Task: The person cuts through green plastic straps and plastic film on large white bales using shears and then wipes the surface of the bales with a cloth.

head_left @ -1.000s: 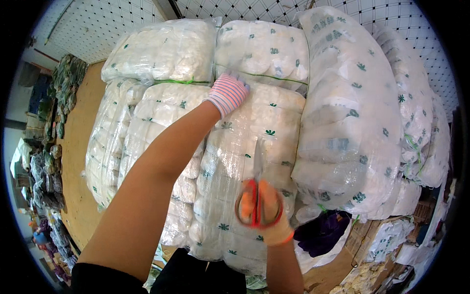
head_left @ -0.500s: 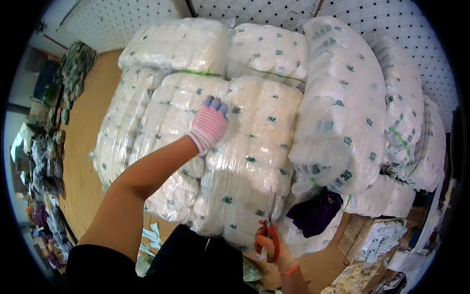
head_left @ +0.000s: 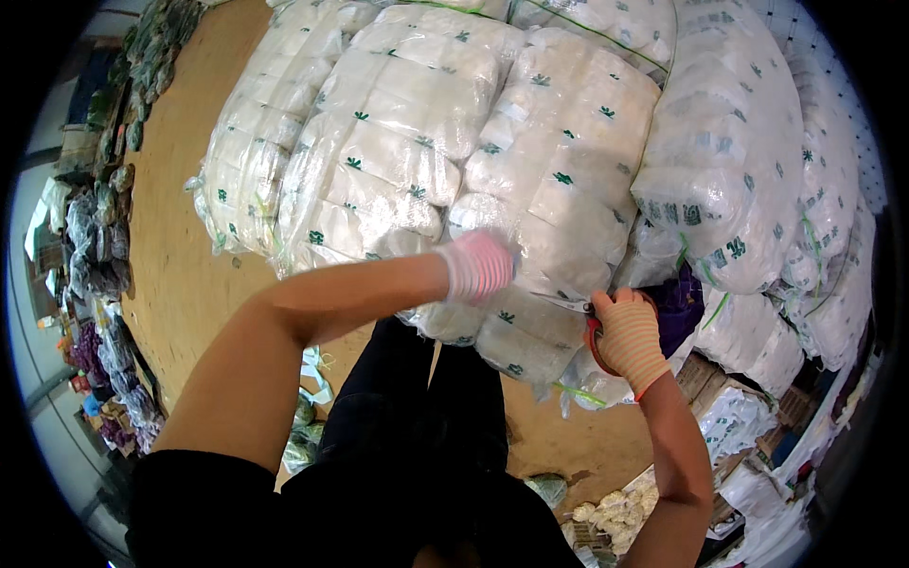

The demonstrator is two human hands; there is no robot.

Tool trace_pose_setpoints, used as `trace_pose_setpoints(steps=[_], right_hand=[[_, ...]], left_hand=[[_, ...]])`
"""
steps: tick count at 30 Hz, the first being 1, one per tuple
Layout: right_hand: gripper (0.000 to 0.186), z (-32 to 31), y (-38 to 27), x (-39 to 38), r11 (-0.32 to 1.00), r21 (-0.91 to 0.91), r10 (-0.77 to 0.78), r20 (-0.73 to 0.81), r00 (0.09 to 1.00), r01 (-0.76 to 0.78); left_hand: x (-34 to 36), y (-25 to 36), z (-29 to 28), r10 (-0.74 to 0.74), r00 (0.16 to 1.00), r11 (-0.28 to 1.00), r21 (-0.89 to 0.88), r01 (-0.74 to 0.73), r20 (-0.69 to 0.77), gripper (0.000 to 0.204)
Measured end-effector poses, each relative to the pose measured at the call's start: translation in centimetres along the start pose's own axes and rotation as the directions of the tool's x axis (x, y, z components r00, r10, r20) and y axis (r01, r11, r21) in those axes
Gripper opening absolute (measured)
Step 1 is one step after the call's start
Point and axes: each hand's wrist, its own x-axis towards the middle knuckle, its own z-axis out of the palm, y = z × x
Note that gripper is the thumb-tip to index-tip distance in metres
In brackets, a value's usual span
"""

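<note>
In front of me stands a stack of clear plastic packs (head_left: 559, 180) filled with white bundles, marked with small green prints. My left hand (head_left: 478, 268), in a pink-and-white striped glove, is at the lower part of the front packs; its fingers are smeared by motion and partly hidden. My right hand (head_left: 630, 331), in an orange-and-cream striped glove, is closed round red-handled scissors (head_left: 594, 343). Their blade points left against the plastic near the pack's lower right edge. A dark purple cloth (head_left: 677, 308) lies just right of that hand.
More tall white packs (head_left: 729, 151) lean on the right, tied with green string (head_left: 682, 248). Brown floor (head_left: 175, 237) runs along the left, with bagged goods (head_left: 95, 246) beyond it. Pale yellow bundles (head_left: 620, 511) and a white plastic bag (head_left: 734, 421) lie at lower right.
The view has tilted down toward my legs. My left hand has come down the packs toward me. My right hand, still holding the scissors, has moved up beside the purple cloth.
</note>
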Motion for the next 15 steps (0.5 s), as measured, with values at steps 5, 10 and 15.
trace_pose_setpoints(steps=[5, 10, 15], right_hand=[[0.027, -2.7, -0.8, 2.9, 0.977, -0.112, -0.18, 0.025, 0.983, 0.182], [0.017, -3.8, -1.1, 6.1, 0.866, -0.233, -0.436, 0.083, 0.896, 0.443], [0.015, -4.7, -2.3, 9.0, 0.717, -0.253, -0.57, 0.324, 0.755, 0.649]], left_hand=[[-1.9, 0.4, 0.7, 0.085, 0.996, 0.994, -0.059, -0.087, -0.036, 0.016], [-1.2, 0.7, 1.0, 0.1, 0.991, 0.995, -0.017, -0.102, -0.088, 0.013], [-0.9, 0.7, 1.9, 0.091, 0.988, 0.996, 0.023, -0.089, -0.128, 0.013]])
